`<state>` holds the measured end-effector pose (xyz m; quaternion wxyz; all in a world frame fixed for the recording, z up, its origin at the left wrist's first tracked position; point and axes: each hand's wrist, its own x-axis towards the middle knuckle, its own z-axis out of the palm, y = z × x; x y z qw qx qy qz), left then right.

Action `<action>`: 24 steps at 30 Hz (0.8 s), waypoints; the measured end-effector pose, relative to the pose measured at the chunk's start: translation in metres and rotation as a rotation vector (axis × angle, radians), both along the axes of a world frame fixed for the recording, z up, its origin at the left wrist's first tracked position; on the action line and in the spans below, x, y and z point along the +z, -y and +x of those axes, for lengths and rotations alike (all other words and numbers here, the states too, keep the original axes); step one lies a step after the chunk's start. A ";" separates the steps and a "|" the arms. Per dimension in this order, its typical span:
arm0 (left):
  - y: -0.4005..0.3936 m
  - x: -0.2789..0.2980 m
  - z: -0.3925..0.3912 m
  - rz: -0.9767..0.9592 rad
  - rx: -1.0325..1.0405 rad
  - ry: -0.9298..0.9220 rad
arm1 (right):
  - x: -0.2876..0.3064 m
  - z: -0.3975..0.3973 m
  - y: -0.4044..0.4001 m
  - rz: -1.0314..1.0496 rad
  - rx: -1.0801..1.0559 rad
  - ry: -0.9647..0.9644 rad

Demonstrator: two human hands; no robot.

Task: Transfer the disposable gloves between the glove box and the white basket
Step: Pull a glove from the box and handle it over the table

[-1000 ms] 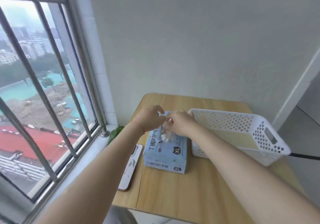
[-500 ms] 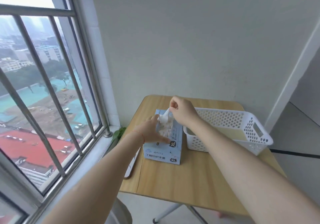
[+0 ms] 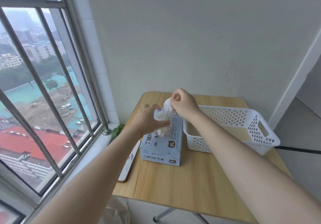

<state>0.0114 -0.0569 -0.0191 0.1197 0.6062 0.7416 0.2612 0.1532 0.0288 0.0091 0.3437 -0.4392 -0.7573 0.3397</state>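
Head view: right hand (image 3: 185, 104) pinches a thin white disposable glove (image 3: 167, 110) between thumb and fingers, drawing it up out of the pale blue cardboard glove box (image 3: 163, 144) on the light wooden bench (image 3: 199, 180). Left hand (image 3: 149, 119), fingers loosely curled, grips the glove bunch at the opening. White perforated plastic basket (image 3: 250, 119) stands just beside, apparently empty. Recommend a steady upward pull with the box held down, so following gloves stay inside.

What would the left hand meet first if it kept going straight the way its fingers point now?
Probably the white glove that the right hand is pulling up from the glove box; the left hand reaches forward and rightward at it, fingers already at its lower part. Beyond that lies the right hand, though depth is unclear.
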 end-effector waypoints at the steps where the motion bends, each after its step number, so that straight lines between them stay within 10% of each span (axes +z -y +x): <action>1: -0.005 0.001 0.000 0.096 0.016 0.009 | -0.001 -0.002 -0.003 -0.011 -0.004 -0.001; 12: -0.028 0.026 -0.006 0.280 0.045 0.124 | 0.022 0.004 -0.006 -0.153 0.248 0.085; 17: -0.026 0.036 -0.010 0.304 0.016 0.127 | 0.020 -0.009 -0.006 0.141 0.143 0.286; 24: -0.010 0.013 -0.012 -0.083 -0.089 0.233 | 0.035 -0.008 0.002 0.198 0.035 0.200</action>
